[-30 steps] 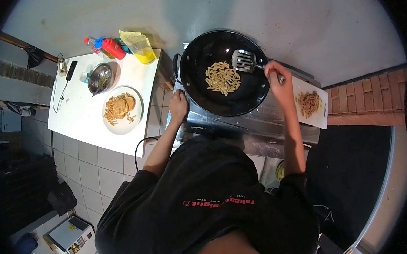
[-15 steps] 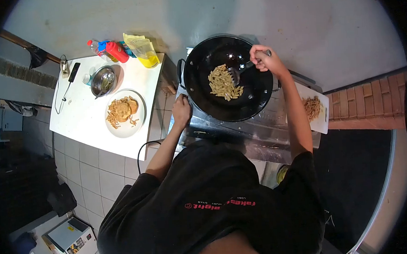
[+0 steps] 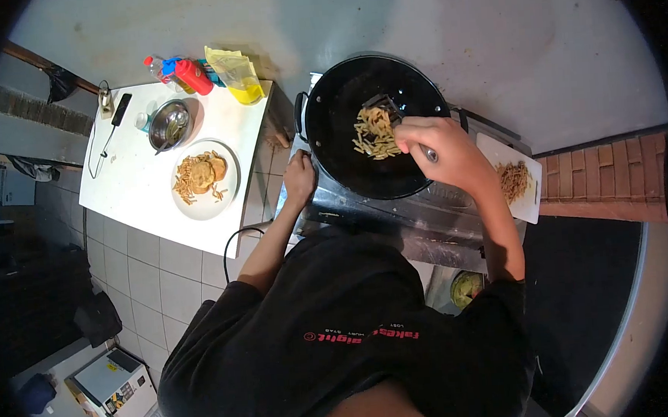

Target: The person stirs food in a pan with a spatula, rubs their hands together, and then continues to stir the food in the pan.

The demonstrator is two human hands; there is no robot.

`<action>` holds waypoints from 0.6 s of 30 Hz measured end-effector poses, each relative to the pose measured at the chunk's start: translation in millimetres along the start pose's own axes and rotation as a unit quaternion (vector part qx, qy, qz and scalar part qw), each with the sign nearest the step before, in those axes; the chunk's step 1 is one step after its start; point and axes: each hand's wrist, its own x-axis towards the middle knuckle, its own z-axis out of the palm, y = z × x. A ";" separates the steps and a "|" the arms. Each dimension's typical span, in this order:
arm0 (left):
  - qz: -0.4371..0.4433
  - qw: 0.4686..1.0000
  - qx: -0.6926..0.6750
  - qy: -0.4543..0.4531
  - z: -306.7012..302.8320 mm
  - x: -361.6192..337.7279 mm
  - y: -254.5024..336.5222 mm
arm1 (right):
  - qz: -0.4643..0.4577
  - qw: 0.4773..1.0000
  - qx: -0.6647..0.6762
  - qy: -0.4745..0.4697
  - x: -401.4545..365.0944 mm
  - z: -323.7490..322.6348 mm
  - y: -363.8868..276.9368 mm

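Note:
My right hand [image 3: 445,152] is closed around the handle of a slotted spatula [image 3: 383,104], held over the right side of a black wok [image 3: 347,173]. The spatula's dark head is among short, pale yellow-green strips of food [image 3: 377,138], heaped near the middle of the wok. My left hand [image 3: 299,178] grips the left edge of the metal stove [image 3: 341,203], just below the wok's left handle [image 3: 300,117]. Its fingertips are partly hidden.
On the white table [image 3: 131,202] at left are a plate [image 3: 196,210] of browned strips and patties, a metal bowl [image 3: 170,125], a red bottle [image 3: 193,77], a yellow pouch [image 3: 236,75] and a thermometer-like probe [image 3: 120,112]. A white board [image 3: 529,208] with browned strips lies right of the stove.
My right hand has come down toward me, and the spatula's head has swung up to the far side of the strips. The strips are bunched closer together. My left hand stays put.

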 end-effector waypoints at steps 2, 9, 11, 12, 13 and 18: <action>-0.004 1.000 0.004 -0.003 0.0 -0.1 -1.2 | -0.013 1.000 -0.018 -0.002 -1.5 -0.3 -1.0; -0.007 1.000 0.013 -0.009 -1.1 -0.8 1.1 | 0.045 0.997 0.045 0.043 -1.8 -11.3 23.1; -0.006 1.000 0.015 -0.010 -1.1 -0.5 0.6 | 0.110 0.990 0.055 0.073 2.0 -19.7 36.8; -0.004 1.000 0.013 -0.009 0.5 0.1 -2.0 | 0.121 0.986 0.061 0.093 4.9 -22.5 46.5; -0.002 1.000 0.011 -0.008 1.4 0.9 -3.2 | 0.142 0.983 0.067 0.099 8.7 -27.1 53.3; 0.008 1.000 0.002 -0.005 3.0 0.7 -4.7 | 0.221 0.967 0.066 0.110 22.5 -23.2 80.4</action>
